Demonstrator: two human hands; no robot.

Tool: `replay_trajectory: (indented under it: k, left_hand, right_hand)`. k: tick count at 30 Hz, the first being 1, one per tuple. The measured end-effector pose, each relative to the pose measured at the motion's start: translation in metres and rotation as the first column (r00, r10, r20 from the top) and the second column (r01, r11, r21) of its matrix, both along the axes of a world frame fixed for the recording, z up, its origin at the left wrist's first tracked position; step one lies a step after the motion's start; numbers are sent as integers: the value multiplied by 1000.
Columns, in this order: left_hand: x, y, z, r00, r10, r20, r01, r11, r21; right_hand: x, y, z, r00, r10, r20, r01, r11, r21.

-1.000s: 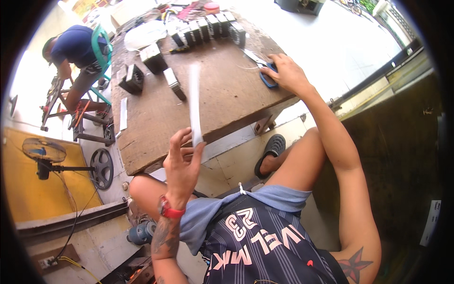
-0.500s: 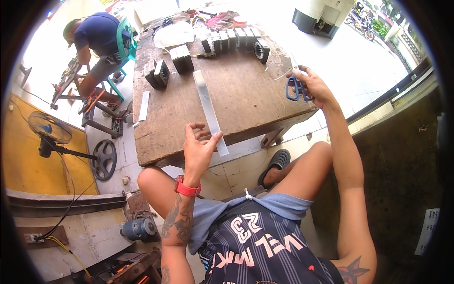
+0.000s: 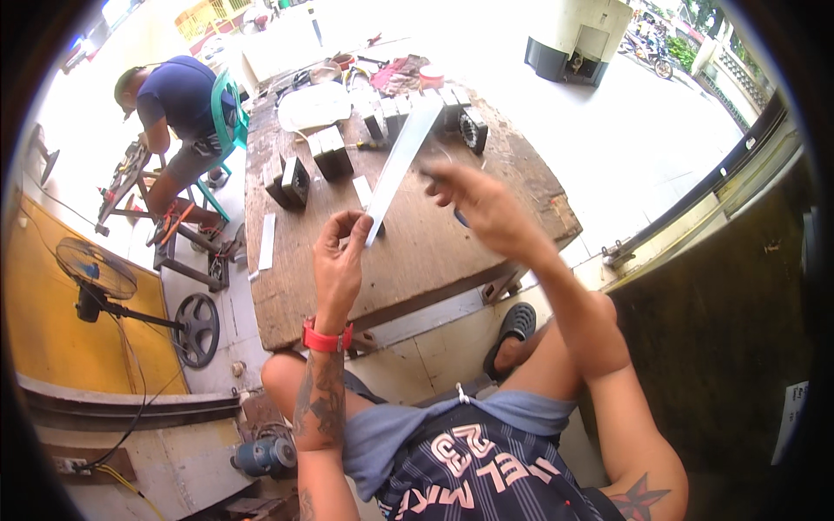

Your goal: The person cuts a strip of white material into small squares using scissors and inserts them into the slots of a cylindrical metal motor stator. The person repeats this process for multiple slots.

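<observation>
I see the left hand (image 3: 339, 252) pinching a whitish strip (image 3: 404, 161) by its near end, slanted over the tabletop (image 3: 304, 278) inside the near edge. Dark blocks (image 3: 473, 135) stand toward the far edge. The blurred right hand (image 3: 488, 213) is half curled; I cannot tell whether it holds the blue handle (image 3: 461, 217) beside it
</observation>
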State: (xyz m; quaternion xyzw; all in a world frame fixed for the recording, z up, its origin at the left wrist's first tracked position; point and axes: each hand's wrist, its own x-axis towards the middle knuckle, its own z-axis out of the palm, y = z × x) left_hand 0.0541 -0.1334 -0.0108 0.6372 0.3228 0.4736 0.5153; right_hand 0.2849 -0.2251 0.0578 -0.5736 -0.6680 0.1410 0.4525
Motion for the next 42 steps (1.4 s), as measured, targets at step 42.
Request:
replay_trajectory:
  k: [42]
  left_hand:
    - [-110,-20,137,411,-170,-895,587,801,117]
  right_hand:
    - [-54,-49,2,767,519,377,-340,827,-447]
